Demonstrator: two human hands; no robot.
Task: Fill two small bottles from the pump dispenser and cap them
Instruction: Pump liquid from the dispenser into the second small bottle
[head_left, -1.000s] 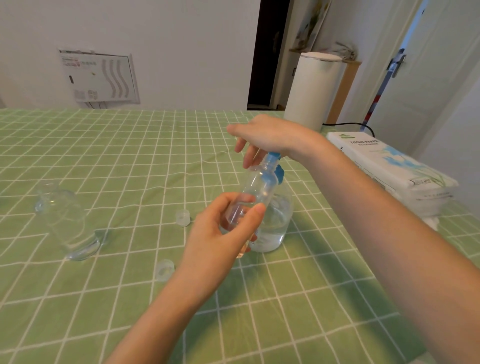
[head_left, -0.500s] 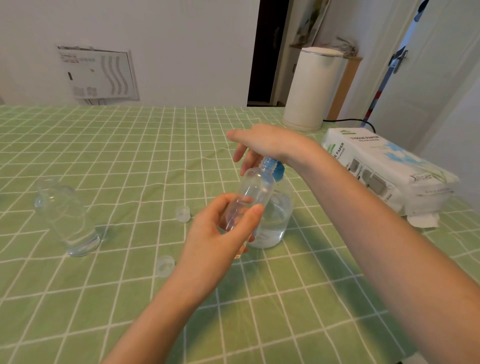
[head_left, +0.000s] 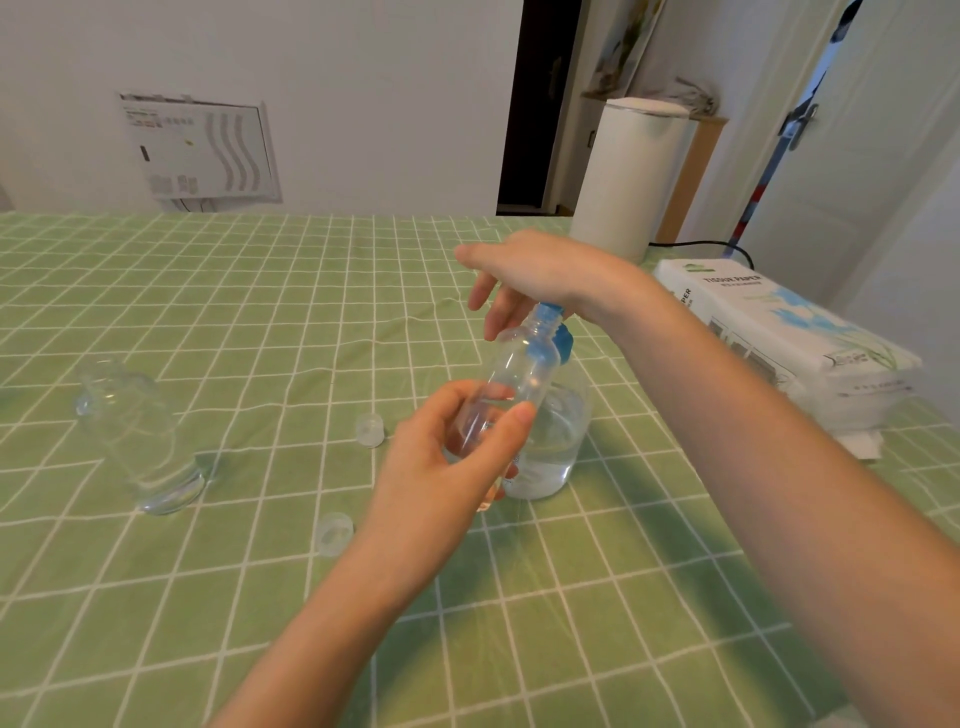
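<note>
My left hand (head_left: 447, 457) grips a small clear bottle (head_left: 511, 376), tilted so its open neck sits at the blue nozzle of the pump dispenser (head_left: 553, 431). The dispenser is a clear round bottle partly full of clear liquid. My right hand (head_left: 530, 270) rests palm-down on the blue pump head, fingers hanging loose over the front. A second small clear bottle (head_left: 137, 431) stands uncapped at the left of the green checked tablecloth. Two clear caps lie loose: one cap (head_left: 370, 430) beside my left hand, the other cap (head_left: 334, 532) nearer me.
A white pack of tissue paper (head_left: 779, 332) lies at the table's right edge. A white cylindrical appliance (head_left: 628, 176) with a black cord stands at the far right corner. Green cloth (head_left: 260, 291) stretches behind and to the left.
Both hands, the small bottle and the dispenser keep their places; the pump head looks slightly lower under my right palm. The camera has shifted a little.
</note>
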